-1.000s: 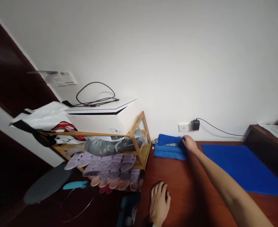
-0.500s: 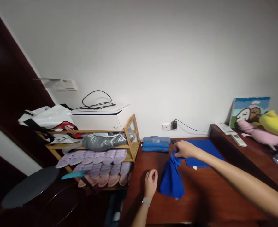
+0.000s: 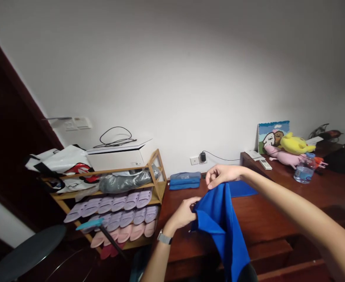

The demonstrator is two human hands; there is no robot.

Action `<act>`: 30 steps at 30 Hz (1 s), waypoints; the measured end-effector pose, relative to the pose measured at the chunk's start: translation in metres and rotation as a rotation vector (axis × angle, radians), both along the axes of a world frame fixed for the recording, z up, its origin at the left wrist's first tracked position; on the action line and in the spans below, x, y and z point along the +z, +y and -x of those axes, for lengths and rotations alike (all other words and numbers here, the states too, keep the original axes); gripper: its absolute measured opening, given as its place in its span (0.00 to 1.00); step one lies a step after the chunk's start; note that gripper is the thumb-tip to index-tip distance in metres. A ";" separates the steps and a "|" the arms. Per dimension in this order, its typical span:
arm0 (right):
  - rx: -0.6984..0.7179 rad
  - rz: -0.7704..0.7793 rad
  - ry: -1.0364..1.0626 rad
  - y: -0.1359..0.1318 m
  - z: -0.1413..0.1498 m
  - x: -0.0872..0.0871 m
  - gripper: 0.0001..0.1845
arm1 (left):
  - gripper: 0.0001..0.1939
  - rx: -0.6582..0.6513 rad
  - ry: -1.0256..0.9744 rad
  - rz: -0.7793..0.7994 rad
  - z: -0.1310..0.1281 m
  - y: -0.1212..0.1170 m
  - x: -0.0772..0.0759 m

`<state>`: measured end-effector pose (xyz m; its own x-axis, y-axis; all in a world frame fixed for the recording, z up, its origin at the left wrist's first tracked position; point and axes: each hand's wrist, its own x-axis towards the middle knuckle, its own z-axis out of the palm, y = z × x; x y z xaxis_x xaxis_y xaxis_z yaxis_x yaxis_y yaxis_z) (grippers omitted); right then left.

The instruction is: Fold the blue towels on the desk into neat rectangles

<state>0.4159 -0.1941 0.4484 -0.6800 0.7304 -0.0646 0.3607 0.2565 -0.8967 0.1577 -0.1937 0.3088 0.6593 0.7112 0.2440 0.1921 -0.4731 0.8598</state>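
A piece of blue cloth [image 3: 219, 219] hangs in loose folds from both hands over the front of the brown table [image 3: 266, 215]. My right hand [image 3: 223, 174] pinches its upper edge. Lower and to the left, my left hand [image 3: 184, 213], with a grey band on its wrist, is closed on the cloth's left side. Behind my right hand, another flat blue cloth [image 3: 242, 189] lies on the table, partly hidden. Folded blue fabric [image 3: 185, 181] rests at the table's back left, by the wall.
Left of the table stands a wooden rack [image 3: 157, 188] with rows of slippers [image 3: 119, 201] and a white box [image 3: 116, 158] on top. To the right are a water bottle [image 3: 304, 170], plush toys [image 3: 295, 144] and a remote [image 3: 265, 164]. A stool [image 3: 28, 250] stands at lower left.
My left hand has risen and taken hold of the blue cloth, which was in my right hand alone. The cloth now hangs nearer and more spread out. The view has turned right.
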 end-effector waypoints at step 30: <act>-0.461 -1.032 -0.379 -0.054 -0.039 0.075 0.23 | 0.15 0.262 -0.621 0.178 -0.025 -0.014 0.133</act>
